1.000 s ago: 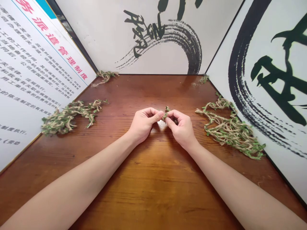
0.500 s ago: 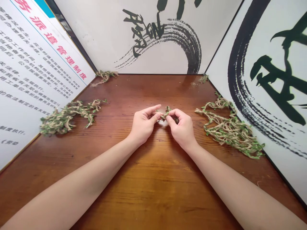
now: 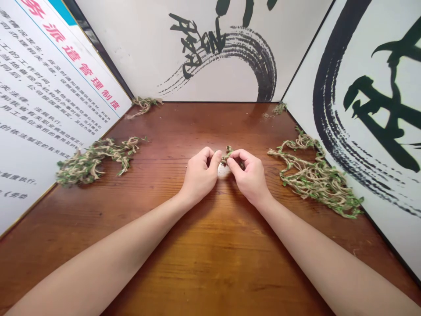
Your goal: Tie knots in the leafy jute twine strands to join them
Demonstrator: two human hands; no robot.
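Between my hands, over the middle of the table, is a short piece of leafy twine [image 3: 228, 151], tan cord with small green leaves. My left hand [image 3: 201, 172] is closed, its thumb pressed against the curled fingers at the piece's left end. On the other side, my right hand [image 3: 247, 172] pinches the twine between thumb and forefinger. Most of the piece is hidden by my fingers, so its full shape does not show. A bit of it sticks up between the two hands.
A heap of leafy twine [image 3: 88, 164] lies at the left, and a larger pile [image 3: 320, 180] spreads at the right. Smaller tufts sit in the back left corner [image 3: 144, 104] and back right corner [image 3: 280, 108]. Printed panels [image 3: 131, 48] wall the wooden table [image 3: 197, 245] on three sides.
My left forefinger, stretched out before, has curled in, and the left thumb now presses against the fingers. My right hand has hardly moved and keeps its pinch.
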